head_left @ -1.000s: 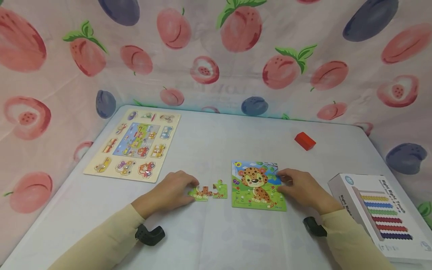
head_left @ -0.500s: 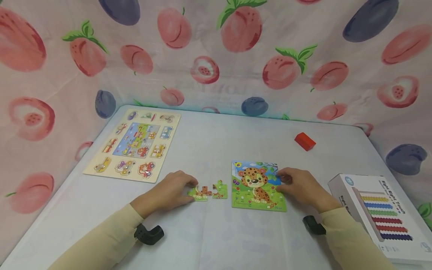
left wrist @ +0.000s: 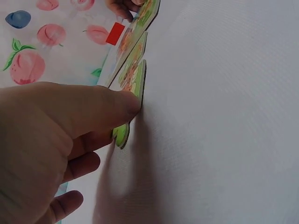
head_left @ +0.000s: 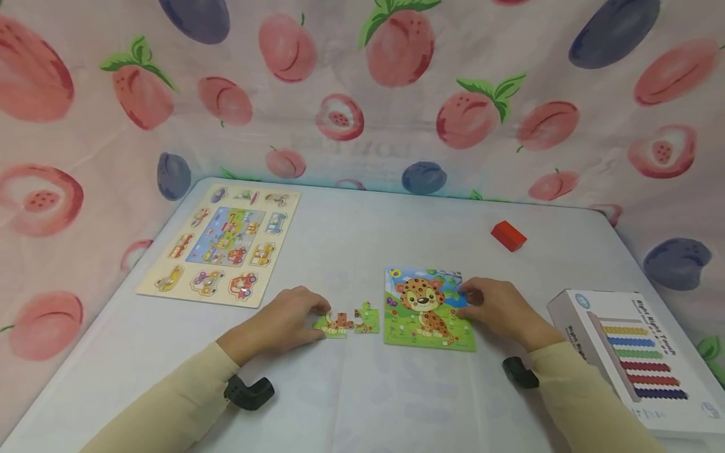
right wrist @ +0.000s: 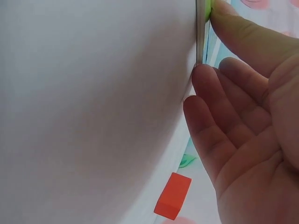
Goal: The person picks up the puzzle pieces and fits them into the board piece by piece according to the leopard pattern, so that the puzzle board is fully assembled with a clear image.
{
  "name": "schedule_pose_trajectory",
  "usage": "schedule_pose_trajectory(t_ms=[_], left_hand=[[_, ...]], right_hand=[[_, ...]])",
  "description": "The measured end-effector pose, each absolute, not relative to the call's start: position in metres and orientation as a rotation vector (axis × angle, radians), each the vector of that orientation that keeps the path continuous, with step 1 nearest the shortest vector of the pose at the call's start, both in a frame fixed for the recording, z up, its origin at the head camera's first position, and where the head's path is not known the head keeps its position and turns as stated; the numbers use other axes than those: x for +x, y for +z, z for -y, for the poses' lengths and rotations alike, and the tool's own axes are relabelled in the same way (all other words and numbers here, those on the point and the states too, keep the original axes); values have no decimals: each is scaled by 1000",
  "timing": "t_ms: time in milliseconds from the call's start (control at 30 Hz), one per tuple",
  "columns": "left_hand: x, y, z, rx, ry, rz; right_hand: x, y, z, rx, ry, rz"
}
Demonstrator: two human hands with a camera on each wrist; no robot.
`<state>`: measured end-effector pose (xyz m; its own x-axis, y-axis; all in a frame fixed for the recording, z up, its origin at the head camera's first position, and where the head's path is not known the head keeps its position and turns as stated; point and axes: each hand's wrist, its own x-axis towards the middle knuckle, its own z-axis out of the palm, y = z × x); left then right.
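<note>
In the head view, my left hand (head_left: pixel 281 324) pinches the left end of a jigsaw piece (head_left: pixel 335 327) printed with green grass and spotted leopard parts. A second jigsaw piece (head_left: pixel 369 319) lies just to its right. Beyond that is the square leopard puzzle (head_left: pixel 421 302), its picture looking whole. Thumb and fingers of my right hand (head_left: pixel 498 310) grip the puzzle's right edge. The left wrist view has the thumb (left wrist: pixel 119 105) against the held piece (left wrist: pixel 138 84). From the right wrist, my thumb (right wrist: pixel 233 23) lies on the puzzle's green face, fingertips at its edge.
A wooden vehicle puzzle board (head_left: pixel 221 236) lies at the back left. A red block (head_left: pixel 508 236) sits at the back right. The white box (head_left: pixel 629 352) picturing coloured beads stands by the right forearm. Fruit-printed cloth (head_left: pixel 340 75) hangs behind the table.
The head view has shifted slightly, moving everything a little to the left in the picture. The right hand has edged slightly left and up. The left hand keeps its pinch.
</note>
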<state>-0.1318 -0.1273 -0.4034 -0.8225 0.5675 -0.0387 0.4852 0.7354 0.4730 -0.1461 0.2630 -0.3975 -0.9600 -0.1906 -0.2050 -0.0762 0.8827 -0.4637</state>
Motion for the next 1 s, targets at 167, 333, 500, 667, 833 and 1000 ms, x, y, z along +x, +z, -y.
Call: schedule_pose_trajectory(t_ms=[167,333,500,667,833,1000], left_hand=[[-132,-398,128,852,700,-2750],[-135,-391,119,923,734,-2732],[-138,-389,102,986,743,-2714],[-140,-391,80,1041,706,-2710],[-140,-394,59,1059,661,-2704],[-140,-395,45,1046,642,-2693]], right_hand=[[-149,-398,-261,-200,-667,-2804],[-152,-399,-260,-182,-659,-2803],[-154,-399,-259,-191,-655,-2809],[-154,-399,-258,-199,-636,-2820],[-155,-399,-258,-195,-619,-2819],[-155,-399,-258,-202,-619,-2818]])
